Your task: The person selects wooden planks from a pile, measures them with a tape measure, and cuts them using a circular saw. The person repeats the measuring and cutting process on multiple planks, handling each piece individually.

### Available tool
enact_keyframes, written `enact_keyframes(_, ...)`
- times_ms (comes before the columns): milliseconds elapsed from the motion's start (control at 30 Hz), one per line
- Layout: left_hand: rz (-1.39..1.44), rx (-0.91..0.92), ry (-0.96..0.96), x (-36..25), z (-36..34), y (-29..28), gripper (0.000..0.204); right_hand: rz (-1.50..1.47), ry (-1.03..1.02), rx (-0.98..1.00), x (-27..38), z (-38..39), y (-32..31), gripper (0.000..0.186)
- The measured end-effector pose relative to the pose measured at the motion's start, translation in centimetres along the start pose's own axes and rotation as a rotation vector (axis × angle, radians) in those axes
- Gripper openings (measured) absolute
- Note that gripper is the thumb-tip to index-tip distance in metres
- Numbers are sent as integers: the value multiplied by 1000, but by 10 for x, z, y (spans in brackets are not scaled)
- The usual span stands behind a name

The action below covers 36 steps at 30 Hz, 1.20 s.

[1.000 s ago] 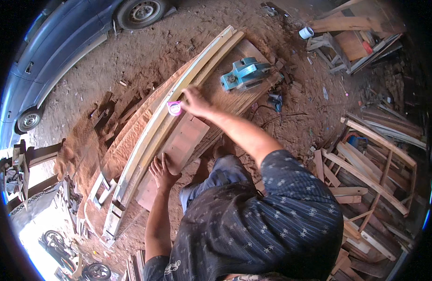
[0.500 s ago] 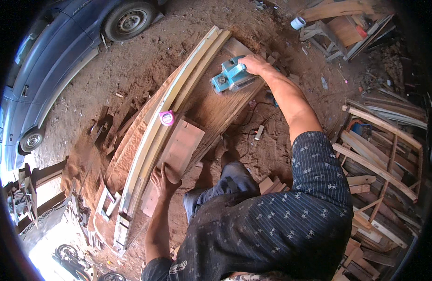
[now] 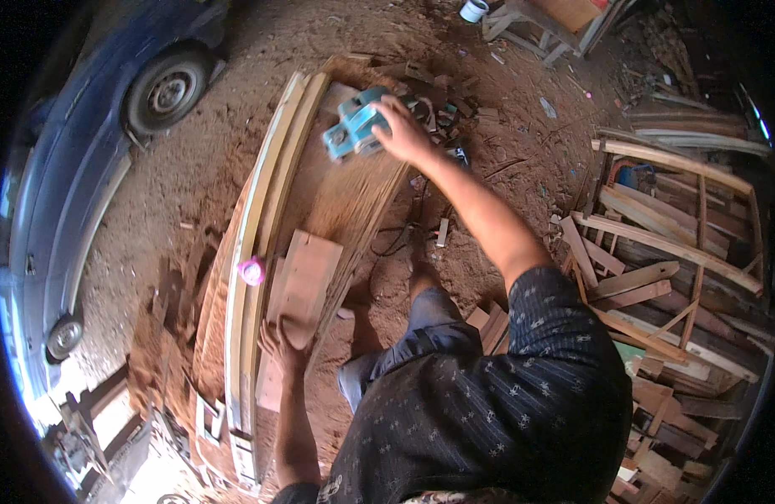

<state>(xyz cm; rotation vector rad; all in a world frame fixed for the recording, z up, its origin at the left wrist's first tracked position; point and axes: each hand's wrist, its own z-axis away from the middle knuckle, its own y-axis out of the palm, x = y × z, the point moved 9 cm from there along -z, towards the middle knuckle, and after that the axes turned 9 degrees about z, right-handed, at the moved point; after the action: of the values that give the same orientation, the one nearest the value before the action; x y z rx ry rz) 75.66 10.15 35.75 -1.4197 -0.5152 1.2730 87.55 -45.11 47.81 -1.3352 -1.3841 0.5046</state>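
Observation:
A blue electric hand planer point(image 3: 354, 124) stands at the far end of a wide wooden board point(image 3: 337, 189). My right hand point(image 3: 402, 134) is at the planer's near right side, thumb and fingers apart, the fingertips against or just beside its body; blur hides the exact contact. Closer to me, a short reddish-brown plank point(image 3: 310, 267) lies on the wide board, with another reddish piece point(image 3: 271, 388) below it. My left hand point(image 3: 285, 343) rests over these pieces with fingers spread. A pink tape measure point(image 3: 251, 271) sits on the long pale beams point(image 3: 274, 185) along the left.
A blue vehicle point(image 3: 77, 160) is parked on the left. Stacked timber and a wooden frame point(image 3: 698, 244) fill the right side. A white bucket point(image 3: 473, 10) stands at the far edge. A cable point(image 3: 394, 239), offcuts and sawdust lie on the dirt floor.
The view has swung, so everything sits further left. My right hand's fingers have loosened from around the planer's handle and spread. The left hand stays on the reddish pieces.

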Motion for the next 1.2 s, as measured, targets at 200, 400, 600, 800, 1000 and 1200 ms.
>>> enact_keyframes(200,191,-159,-274,-16,-34,20,78,-327,404,-237,-122,161,-19,23)
enact_keyframes(400,-829,160,-616,70,-45,111,62,-208,781,717,-352,325,162,43)
enact_keyframes(600,-332,-251,-974,45,-7,58,66,204,240,592,-556,312,349,45)
enact_keyframes(800,-285,-198,-1026,31,-65,74,70,599,233,642,-752,323,501,45)
enact_keyframes(1000,-202,-181,-1029,31,-73,77,75,611,471,741,-836,320,514,42)
enact_keyframes(1200,-90,-195,-1000,30,-51,44,81,492,351,855,-759,268,349,47)
